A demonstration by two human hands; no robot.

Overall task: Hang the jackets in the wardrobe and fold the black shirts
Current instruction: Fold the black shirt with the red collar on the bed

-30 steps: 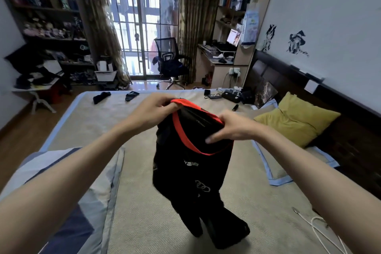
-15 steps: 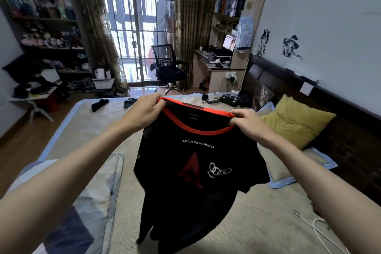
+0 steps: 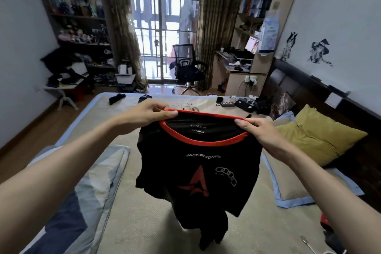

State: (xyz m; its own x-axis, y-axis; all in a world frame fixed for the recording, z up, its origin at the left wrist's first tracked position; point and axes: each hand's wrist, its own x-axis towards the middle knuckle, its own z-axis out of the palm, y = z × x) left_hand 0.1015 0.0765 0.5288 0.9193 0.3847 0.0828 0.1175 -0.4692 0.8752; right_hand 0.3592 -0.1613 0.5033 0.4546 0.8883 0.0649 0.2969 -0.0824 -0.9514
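A black shirt [image 3: 198,173] with a red collar, white lettering and a red emblem hangs in the air above the bed [image 3: 144,222]. My left hand [image 3: 152,112] pinches the collar at its left end. My right hand [image 3: 257,131] pinches the collar at its right end. The collar is stretched wide between them and the shirt's front faces me. Its lower part droops toward the mat, bunched and partly folded under.
A yellow pillow [image 3: 317,140] lies at the right by the dark headboard. A blue-grey pillow [image 3: 82,192] lies at the left. Small dark items [image 3: 117,98] and electronics [image 3: 243,103] sit at the bed's far end. An office chair [image 3: 185,68] and desk stand beyond.
My hands have drawn apart, pulling the bunched collar wide. The shirt has opened from a crumpled bundle to hanging with its front showing, and sits slightly higher above the bed.
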